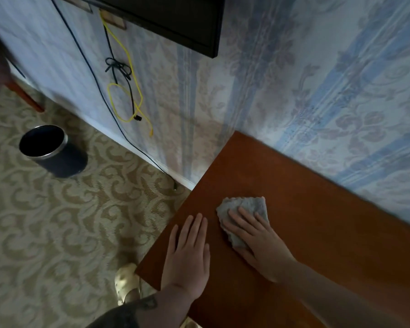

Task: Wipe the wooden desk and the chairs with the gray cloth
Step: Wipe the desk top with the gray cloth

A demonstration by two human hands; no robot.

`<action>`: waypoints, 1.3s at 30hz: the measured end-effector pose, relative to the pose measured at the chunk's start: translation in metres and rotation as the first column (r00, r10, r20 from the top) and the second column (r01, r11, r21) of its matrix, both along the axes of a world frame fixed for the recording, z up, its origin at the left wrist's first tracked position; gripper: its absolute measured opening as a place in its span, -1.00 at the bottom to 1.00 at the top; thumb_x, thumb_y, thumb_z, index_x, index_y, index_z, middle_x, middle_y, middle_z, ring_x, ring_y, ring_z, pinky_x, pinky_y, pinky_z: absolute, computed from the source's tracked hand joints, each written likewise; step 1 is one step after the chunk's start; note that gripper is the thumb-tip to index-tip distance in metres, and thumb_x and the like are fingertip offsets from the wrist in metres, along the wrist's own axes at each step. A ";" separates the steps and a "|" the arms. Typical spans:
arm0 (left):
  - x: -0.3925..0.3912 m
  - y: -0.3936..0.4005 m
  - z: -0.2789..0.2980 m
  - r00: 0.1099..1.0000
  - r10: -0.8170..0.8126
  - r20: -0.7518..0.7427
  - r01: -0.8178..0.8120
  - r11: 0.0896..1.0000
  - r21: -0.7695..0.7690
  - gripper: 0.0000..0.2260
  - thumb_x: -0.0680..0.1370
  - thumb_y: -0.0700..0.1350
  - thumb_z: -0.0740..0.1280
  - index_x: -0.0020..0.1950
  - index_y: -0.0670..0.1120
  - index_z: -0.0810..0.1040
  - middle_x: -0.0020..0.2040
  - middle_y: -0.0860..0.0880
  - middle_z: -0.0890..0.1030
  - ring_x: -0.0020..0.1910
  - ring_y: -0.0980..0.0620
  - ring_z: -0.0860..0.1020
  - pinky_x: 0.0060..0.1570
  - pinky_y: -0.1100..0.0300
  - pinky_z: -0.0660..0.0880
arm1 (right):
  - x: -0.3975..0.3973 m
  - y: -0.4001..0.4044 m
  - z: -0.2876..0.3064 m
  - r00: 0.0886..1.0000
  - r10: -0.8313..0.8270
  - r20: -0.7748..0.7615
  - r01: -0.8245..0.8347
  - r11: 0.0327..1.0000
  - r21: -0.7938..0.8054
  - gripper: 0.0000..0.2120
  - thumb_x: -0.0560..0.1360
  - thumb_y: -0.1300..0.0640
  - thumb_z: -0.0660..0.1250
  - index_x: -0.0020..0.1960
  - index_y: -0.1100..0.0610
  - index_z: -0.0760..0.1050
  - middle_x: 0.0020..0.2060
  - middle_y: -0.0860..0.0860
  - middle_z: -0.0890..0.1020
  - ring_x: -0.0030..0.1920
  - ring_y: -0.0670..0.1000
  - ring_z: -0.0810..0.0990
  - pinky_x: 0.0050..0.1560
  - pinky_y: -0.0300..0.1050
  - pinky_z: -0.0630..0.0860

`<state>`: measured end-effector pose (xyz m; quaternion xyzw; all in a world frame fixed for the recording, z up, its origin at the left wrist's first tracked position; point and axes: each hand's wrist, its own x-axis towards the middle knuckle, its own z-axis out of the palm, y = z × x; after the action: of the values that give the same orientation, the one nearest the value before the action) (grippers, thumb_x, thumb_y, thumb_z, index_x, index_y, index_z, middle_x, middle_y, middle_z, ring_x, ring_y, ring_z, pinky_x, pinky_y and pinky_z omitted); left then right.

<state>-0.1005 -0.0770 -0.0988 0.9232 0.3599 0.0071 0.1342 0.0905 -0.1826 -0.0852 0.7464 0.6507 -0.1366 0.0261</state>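
The wooden desk (317, 221) is reddish brown and runs along the wallpapered wall, its left end near the middle of the view. A crumpled gray cloth (249, 207) lies on the desk near that end. My right hand (258, 245) presses flat on the cloth, fingers straight and spread over it. My left hand (189, 254) rests flat on the bare desk top beside the cloth, close to the desk's left edge, fingers straight and together. No chair seat is plainly in view.
A dark round bin (52, 150) stands on the patterned carpet at the left. Yellow and black cables (126, 91) hang down the wall below a dark screen (175, 17). A reddish furniture leg (26, 95) shows at far left. My shoe (126, 285) is beside the desk corner.
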 end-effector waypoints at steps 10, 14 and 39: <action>-0.003 0.001 -0.001 1.000 -0.012 0.005 0.012 1.000 -0.006 -0.52 0.61 0.04 0.00 0.52 -0.05 0.26 0.51 0.05 0.26 0.52 0.07 0.15 0.40 -0.04 0.12 | 0.016 -0.051 -0.009 0.719 -0.681 -0.143 0.695 0.708 0.125 -0.46 0.60 -0.03 0.15 0.53 -0.16 0.05 0.54 -0.18 0.02 0.53 -0.16 -0.17 0.53 -0.01 -0.12; -0.003 0.002 -0.001 1.000 -0.018 -0.004 0.018 1.000 -0.003 -0.52 0.61 0.04 -0.01 0.52 -0.06 0.26 0.52 0.03 0.26 0.51 0.05 0.16 0.40 -0.05 0.14 | 0.031 -0.073 -0.005 0.293 -0.939 -0.182 0.952 0.268 0.146 -0.46 0.57 -0.06 0.09 0.53 -0.01 0.18 0.55 0.00 0.11 0.55 0.02 -0.05 0.52 0.07 -0.06; -0.001 0.001 -0.002 0.999 -0.013 -0.041 0.013 1.000 0.014 -0.52 0.64 0.05 -0.08 0.55 -0.04 0.15 0.55 0.04 0.16 0.54 0.06 0.06 0.44 -0.04 0.05 | 0.046 0.025 0.000 0.789 -0.608 -0.089 0.614 0.785 0.076 -0.46 0.63 -0.15 -0.06 0.57 -0.11 -0.07 0.55 -0.18 -0.08 0.53 -0.12 -0.22 0.52 -0.04 -0.22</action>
<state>-0.1018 -0.0761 -0.1005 0.9264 0.3566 -0.0101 0.1202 0.1365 -0.1573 -0.0854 0.9128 0.3806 -0.1269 -0.0770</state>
